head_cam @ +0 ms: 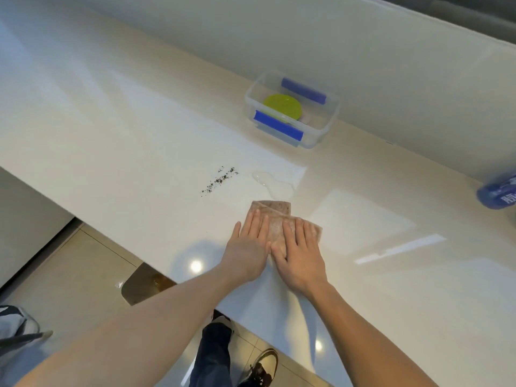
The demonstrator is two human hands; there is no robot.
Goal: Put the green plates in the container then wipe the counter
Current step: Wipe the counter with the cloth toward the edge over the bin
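— Both hands lie flat on the cloth (282, 219) near the counter's (111, 129) front edge: the left hand (248, 247) at its 7 o'clock corner, the right hand (300, 255) at 5 o'clock. Fingers are spread and pressing down, neither hand curled around anything.

— And the plates?

— A green plate (282, 107) already sits inside the clear container (324, 129), off at 1 o'clock from the hands (whether more than one is stacked there, I cannot tell). I'd judge that half done, with wiping left.

— So what could go wrong?

— Two messes wait ahead. A puddle (272, 181) lies just beyond the cloth at 12 o'clock, and dark crumbs (220, 178) are strewn at 11 o'clock. Pushing through the water first would likely soak the cloth, and a wet cloth could smear the crumbs into streaks instead of gathering them.

— Anything else?

— Flat palms give little hold, so the cloth may bunch or slip out underneath. A pull toward 6 o'clock could also drag crumbs over the edge onto the floor (83, 263). And a long forward push might nudge the container.
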